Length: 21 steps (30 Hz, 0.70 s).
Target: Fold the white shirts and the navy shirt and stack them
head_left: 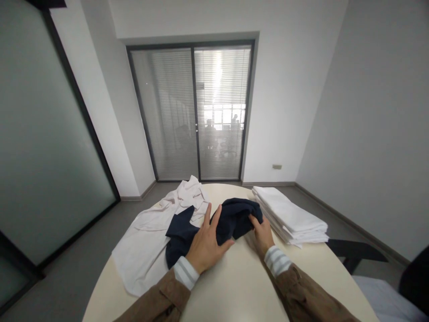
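A crumpled dark navy cloth (237,212), perhaps a garment, lies between my hands on the round table. Its left part rests over a rumpled white cloth (144,241). My right hand (260,232) pinches the navy cloth at its right end, thumb on top. Over the middle of the same cloth, my left hand (209,243) is spread, fingers stretched out and thumb apart, touching or just above the fabric. I cannot tell the exact kind of garment from its folds.
A stack of folded white cloths (290,214) stands on the right side of the cream table (234,286). Beyond the table's right edge are a dark chair armrest (355,250) and some white fabric (385,290). A glass door with blinds (197,112) is behind.
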Available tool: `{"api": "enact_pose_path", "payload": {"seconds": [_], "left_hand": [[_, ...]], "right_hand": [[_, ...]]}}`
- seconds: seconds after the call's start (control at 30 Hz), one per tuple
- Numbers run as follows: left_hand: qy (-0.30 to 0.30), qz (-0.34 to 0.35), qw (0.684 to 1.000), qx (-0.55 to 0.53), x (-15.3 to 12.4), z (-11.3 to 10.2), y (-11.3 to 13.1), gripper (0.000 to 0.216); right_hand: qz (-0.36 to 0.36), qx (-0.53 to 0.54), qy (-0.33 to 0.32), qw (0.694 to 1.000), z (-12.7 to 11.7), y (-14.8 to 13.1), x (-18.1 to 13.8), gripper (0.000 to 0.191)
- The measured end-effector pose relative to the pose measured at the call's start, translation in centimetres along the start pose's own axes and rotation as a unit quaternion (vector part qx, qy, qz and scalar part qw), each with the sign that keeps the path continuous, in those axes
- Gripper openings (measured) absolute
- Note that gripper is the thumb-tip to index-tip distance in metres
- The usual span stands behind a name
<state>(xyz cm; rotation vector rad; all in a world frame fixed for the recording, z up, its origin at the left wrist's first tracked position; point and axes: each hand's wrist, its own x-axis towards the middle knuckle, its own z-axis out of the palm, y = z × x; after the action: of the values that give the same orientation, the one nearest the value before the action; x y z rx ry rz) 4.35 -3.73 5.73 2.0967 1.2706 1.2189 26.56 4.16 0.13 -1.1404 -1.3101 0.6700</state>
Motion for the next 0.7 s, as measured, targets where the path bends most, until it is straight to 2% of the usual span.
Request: {"api": "enact_pose_path", "payload": {"seconds": [0.07,0.17,0.27,0.37,0.47,0.53,0.6,0.7], "left_hand": [[-0.027,-0.027,0.997,-0.065,0.1,0.5,-0.4,0.088],[-0.055,-0.101,0.97,-0.215,0.6,0.9,-1.7,0.067],[-0.096,-0.229,0.9,-0.359,1.1,0.5,-2.3,0.042],[-0.078,-0.313,0.839,-0.439,1.2,-0.2,-1.9,0.038],[-0.018,-0.292,0.82,-0.492,1.1,-0.4,-1.0,0.042],[0.001,-0.251,0.819,-0.517,1.0,-0.3,-0.5,0.056],[-0.024,-0.233,0.811,-0.536,0.8,-0.1,-0.2,0.066],[-0.079,-0.234,0.789,-0.562,0.5,-0.2,0.0,0.054]], "right_hand": [[-0.039,0.009,-0.008,0.999,0.1,-0.6,-0.2,0.053],[-0.069,0.002,-0.046,0.997,0.3,-0.9,-0.5,0.075],[-0.062,-0.007,-0.099,0.993,0.6,-0.5,-0.6,0.083],[-0.027,0.004,-0.119,0.993,0.7,0.2,-0.4,0.076],[-0.021,0.012,-0.138,0.99,0.8,0.7,-0.1,0.069],[-0.041,-0.022,-0.128,0.991,0.8,1.0,0.1,0.057],[-0.059,-0.062,-0.087,0.992,0.7,1.3,0.4,0.04],[-0.081,-0.056,-0.02,0.995,0.6,1.4,0.6,0.02]]}}
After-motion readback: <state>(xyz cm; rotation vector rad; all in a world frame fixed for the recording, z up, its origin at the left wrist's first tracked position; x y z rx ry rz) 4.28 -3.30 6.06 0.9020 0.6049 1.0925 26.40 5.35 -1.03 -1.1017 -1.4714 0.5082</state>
